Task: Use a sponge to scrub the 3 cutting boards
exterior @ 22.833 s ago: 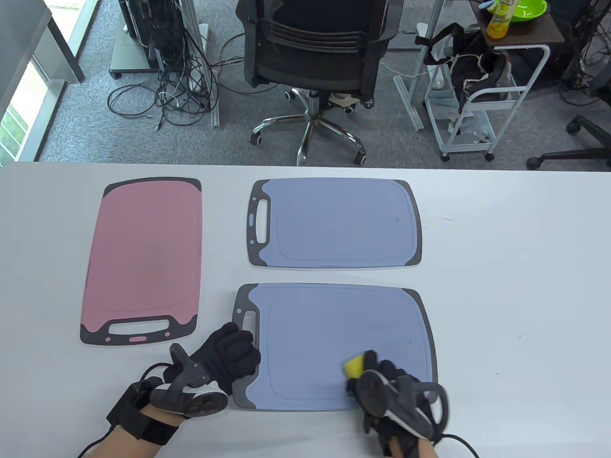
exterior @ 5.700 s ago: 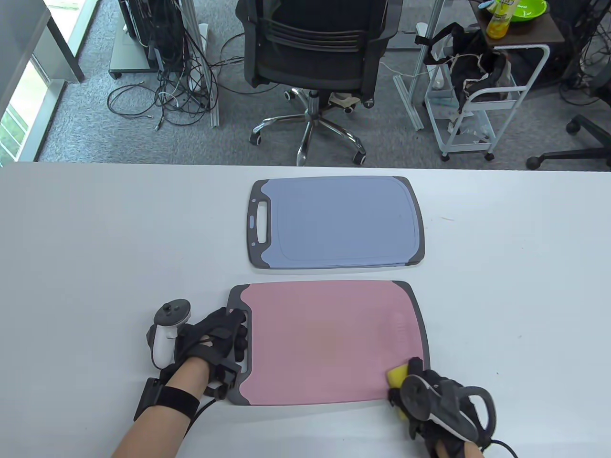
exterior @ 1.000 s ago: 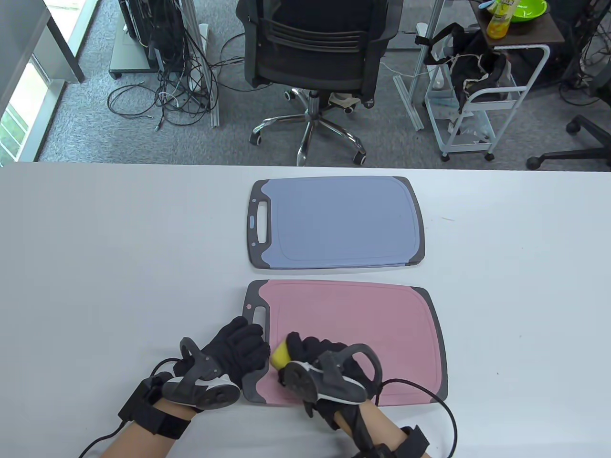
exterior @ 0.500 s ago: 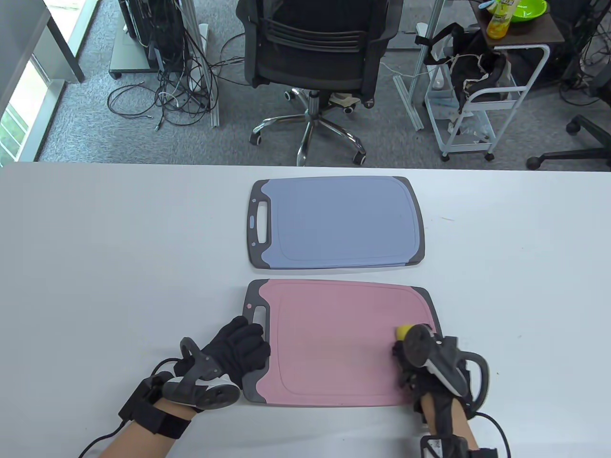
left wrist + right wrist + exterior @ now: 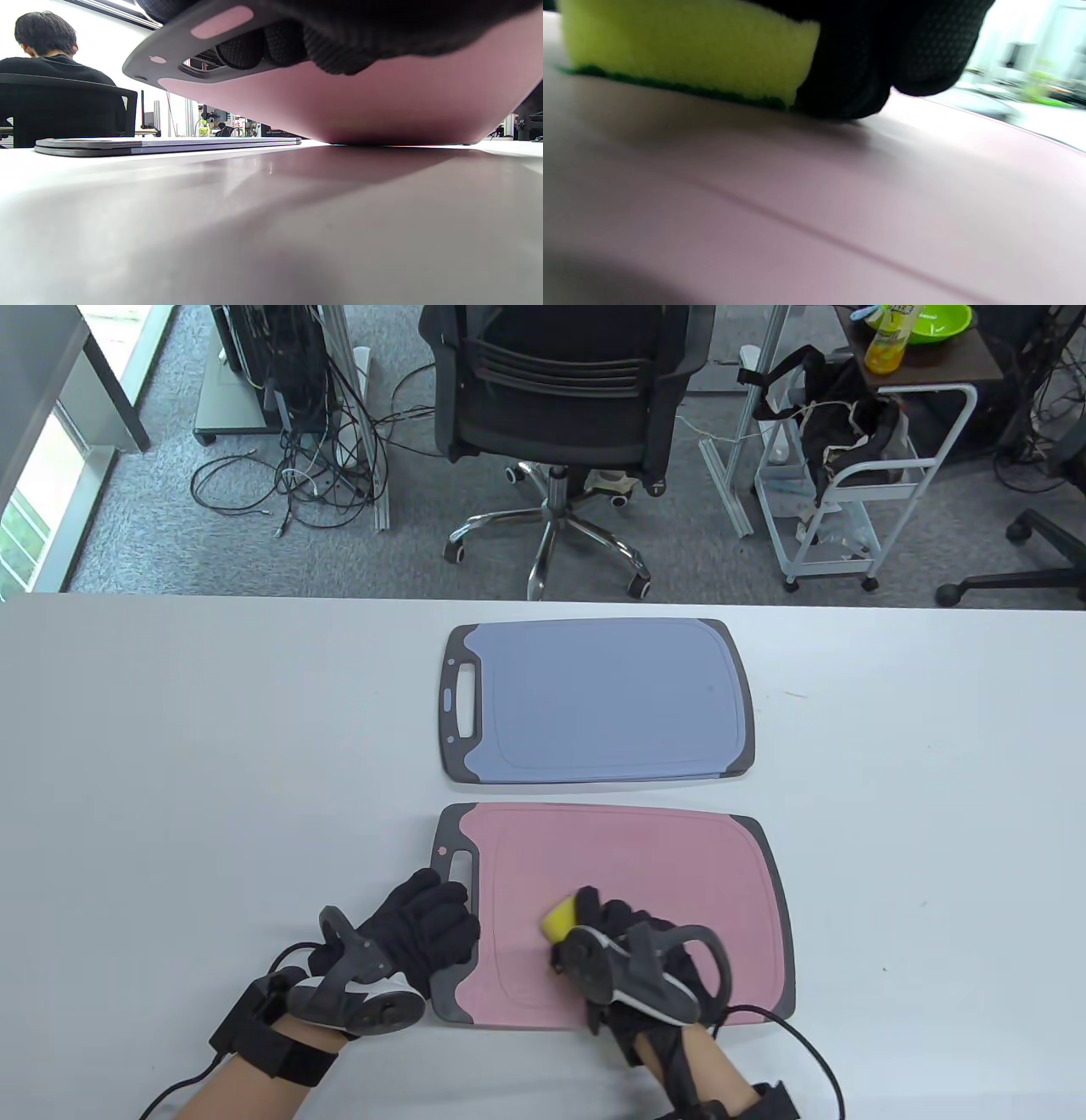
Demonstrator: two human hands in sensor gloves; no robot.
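A pink cutting board point(image 5: 645, 865) lies near the table's front edge, its grey handle end to the left. My left hand point(image 5: 428, 929) rests flat on that handle end, and its fingertips point(image 5: 280, 44) show beside the handle slot in the left wrist view. My right hand point(image 5: 598, 920) grips a yellow sponge point(image 5: 559, 920) and presses it on the board's left-middle part. Up close, the sponge point(image 5: 683, 51) has its green side down on the pink board point(image 5: 814, 203). A blue cutting board point(image 5: 594, 700) lies farther back, on top of another board point(image 5: 169, 146).
The white table point(image 5: 170, 780) stretches wide on both sides of the boards. Beyond its far edge stand a black office chair point(image 5: 564, 398), a white cart point(image 5: 857, 500) and floor cables point(image 5: 288, 475). A person point(image 5: 46, 51) sits in the background.
My right hand swept the sponge from the pink board's left end to its right end, then back to the left-middle. The left hand and the boards stayed put.
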